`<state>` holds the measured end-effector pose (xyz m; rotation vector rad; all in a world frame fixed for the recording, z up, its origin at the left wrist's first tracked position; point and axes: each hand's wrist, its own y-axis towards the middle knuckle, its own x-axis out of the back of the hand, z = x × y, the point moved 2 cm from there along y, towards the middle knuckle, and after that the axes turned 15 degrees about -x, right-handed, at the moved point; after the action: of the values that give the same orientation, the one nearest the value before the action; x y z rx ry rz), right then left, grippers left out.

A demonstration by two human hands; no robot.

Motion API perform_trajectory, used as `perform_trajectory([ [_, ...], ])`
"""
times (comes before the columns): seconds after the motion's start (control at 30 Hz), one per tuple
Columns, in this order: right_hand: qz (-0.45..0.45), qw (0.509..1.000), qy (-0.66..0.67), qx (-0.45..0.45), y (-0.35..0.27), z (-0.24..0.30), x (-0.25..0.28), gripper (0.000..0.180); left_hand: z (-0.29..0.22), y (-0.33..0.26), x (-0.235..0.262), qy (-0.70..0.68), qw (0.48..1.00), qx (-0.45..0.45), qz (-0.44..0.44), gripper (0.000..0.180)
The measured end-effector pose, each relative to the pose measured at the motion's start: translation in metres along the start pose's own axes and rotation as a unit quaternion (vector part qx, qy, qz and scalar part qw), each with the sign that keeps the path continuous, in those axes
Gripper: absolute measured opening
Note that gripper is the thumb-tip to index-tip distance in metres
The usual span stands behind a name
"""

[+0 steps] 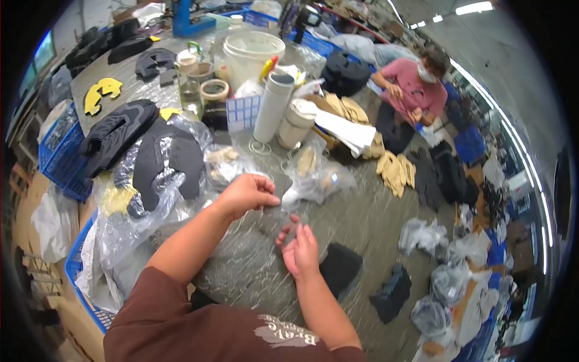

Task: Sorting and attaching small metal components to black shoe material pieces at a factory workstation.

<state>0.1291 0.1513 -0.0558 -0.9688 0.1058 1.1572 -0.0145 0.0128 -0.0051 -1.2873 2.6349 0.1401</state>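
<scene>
Both my hands are over the middle of the table. My left hand is closed in a pinch with thumb and finger together. What it pinches, if anything, is too small and faint to make out. My right hand is a little nearer, palm turned up, fingers loosely bent and apart. Just beyond my hands lie clear plastic bags with tan pieces inside. Left of them another clear bag rests against dark grey cut pieces on crumpled plastic. A black fabric piece lies beside my right wrist.
A white bucket, a grey-white tube and jars stand at the back. Tan gloves and dark gloves lie to the right. Blue crates flank the left edge. A masked person sits across the table.
</scene>
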Motion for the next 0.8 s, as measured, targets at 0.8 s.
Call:
perform_trajectory([
  [0.8, -0.336, 0.726, -0.563, 0.209, -0.141, -0.085, 0.019, 0.012, 0.064, -0.154, -0.099, 0.393, 0.788, -0.379, 0.287, 0.041],
])
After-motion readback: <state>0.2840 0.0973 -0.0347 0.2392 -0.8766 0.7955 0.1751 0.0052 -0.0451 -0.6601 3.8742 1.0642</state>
